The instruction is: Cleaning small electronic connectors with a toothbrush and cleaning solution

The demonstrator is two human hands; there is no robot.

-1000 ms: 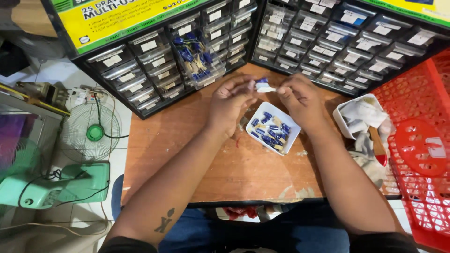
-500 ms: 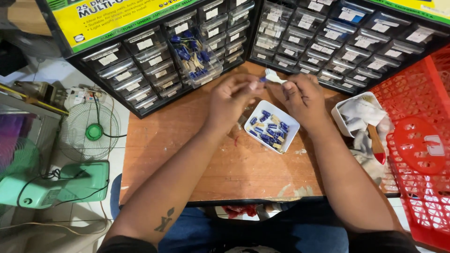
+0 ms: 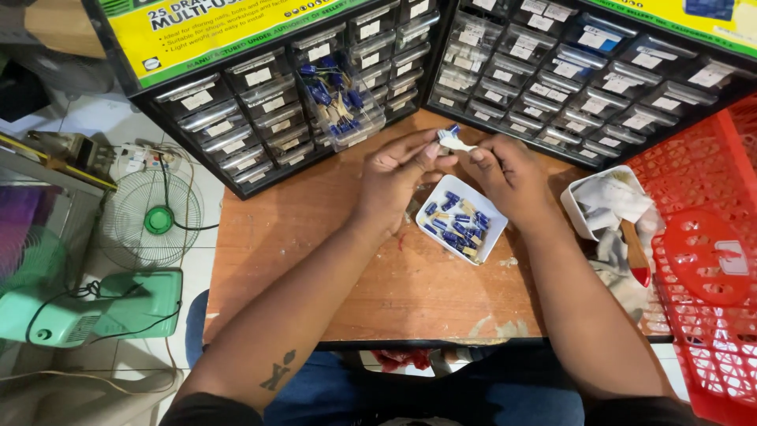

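Both hands meet above the middle of the wooden surface (image 3: 315, 260), which is scuffed, orange-brown and flecked with pale paint near its front edge. The left hand (image 3: 398, 177) and the right hand (image 3: 505, 175) pinch between their fingertips a small strip of white tape (image 3: 456, 142) with a blue cylindrical part on it; both sets of fingers are closed on that strip, held just above the far rim of a small white tray (image 3: 489, 241). The tray is a shallow rectangular plastic dish, set at an angle on the surface and holding a heap of small blue cylinders (image 3: 457, 225) with thin pale leads.

Behind the hands stand two black drawer cabinets (image 3: 260, 110) with rows of clear plastic drawers, each labelled; one drawer (image 3: 343, 110) on the left cabinet is pulled out and shows more blue parts. To the right sits a white tub (image 3: 583, 225) stuffed with crumpled cloth, and a red plastic basket (image 3: 702, 260) with a lattice wall, cut off by the edge of view. On the tiled floor to the left lie a round wire fan guard (image 3: 154, 217) and a pale green casing (image 3: 102, 308), partly out of view. How many parts the strip carries is too small to make out.
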